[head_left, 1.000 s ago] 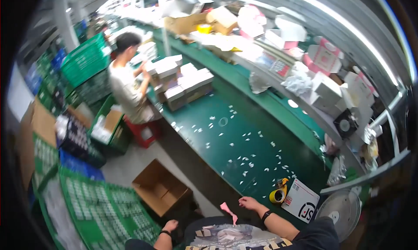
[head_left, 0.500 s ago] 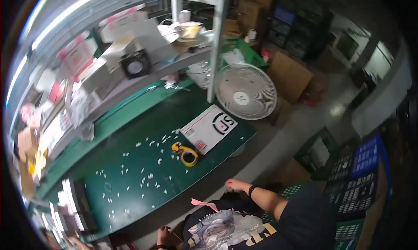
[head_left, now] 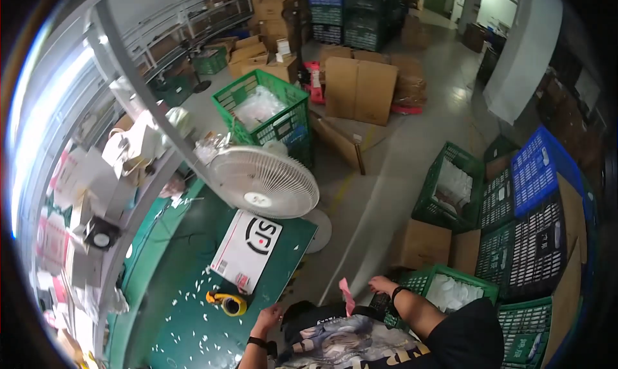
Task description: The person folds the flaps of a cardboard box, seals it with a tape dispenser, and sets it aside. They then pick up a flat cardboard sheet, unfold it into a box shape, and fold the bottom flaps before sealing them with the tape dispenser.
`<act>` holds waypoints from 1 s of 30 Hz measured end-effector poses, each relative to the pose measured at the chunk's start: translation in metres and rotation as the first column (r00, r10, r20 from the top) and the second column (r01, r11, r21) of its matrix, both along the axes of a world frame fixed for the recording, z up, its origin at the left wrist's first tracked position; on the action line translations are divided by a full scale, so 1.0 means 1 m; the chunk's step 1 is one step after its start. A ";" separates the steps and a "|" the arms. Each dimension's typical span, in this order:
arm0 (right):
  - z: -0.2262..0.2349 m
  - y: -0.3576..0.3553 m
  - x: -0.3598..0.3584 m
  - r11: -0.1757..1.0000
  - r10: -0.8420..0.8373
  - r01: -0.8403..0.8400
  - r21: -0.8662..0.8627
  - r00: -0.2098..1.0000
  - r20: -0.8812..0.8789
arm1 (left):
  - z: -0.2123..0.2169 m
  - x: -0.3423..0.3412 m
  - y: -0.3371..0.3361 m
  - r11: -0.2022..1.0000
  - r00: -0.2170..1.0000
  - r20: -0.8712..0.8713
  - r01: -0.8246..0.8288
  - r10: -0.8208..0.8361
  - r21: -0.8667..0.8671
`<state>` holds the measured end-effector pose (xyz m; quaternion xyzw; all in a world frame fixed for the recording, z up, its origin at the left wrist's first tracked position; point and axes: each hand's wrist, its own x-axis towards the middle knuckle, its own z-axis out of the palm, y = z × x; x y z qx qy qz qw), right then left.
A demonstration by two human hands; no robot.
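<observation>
Green worktable (head_left: 193, 317) edge, hands flanking pink slip (head_left: 347, 295), open floor beyond

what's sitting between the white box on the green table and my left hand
In the head view, a yellow tape dispenser lies on the table between the white box and the left hand.

We see a big storeroom with a grey floor (head_left: 412, 144) and a long green table (head_left: 193, 304). A white fan (head_left: 265, 182) stands by it. Green crates (head_left: 267, 111), blue crates (head_left: 537, 169) and brown boxes (head_left: 357, 89) sit all around.
</observation>
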<state>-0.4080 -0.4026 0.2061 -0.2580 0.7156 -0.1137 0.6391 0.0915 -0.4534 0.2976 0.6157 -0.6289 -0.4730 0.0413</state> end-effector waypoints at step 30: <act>-0.041 -0.718 -0.262 0.837 0.293 -0.452 -0.308 0.846 -0.447 | -0.070 -0.254 -0.051 0.974 0.939 0.334 0.002 -0.079 0.224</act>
